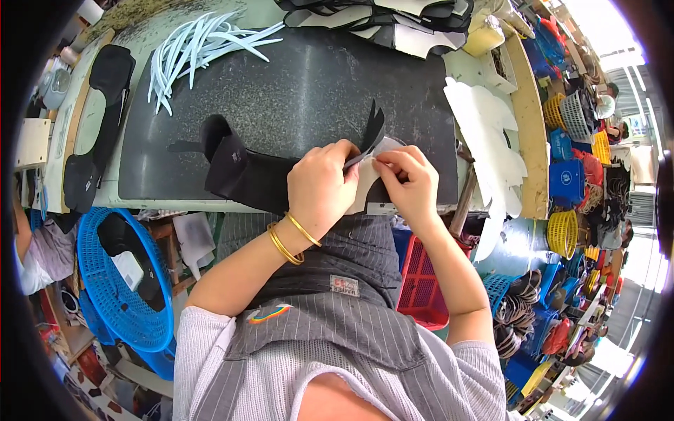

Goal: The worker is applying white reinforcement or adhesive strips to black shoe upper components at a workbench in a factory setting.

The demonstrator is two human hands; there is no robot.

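Pinching a black shoe piece [281, 179] with a white lining [375, 175], left hand [321, 184] and right hand [407, 182] meet at its upturned right end, its length running leftward across the table [295, 91].

The dark work mat [295, 98] lies bare across its middle and far right, giving open passage there. White strips [203, 42] crowd its far left corner, black cut pieces [379, 17] the far edge, stacked white cut pieces [484, 133] the right side, and a black shoe upper [242, 172] the near left.
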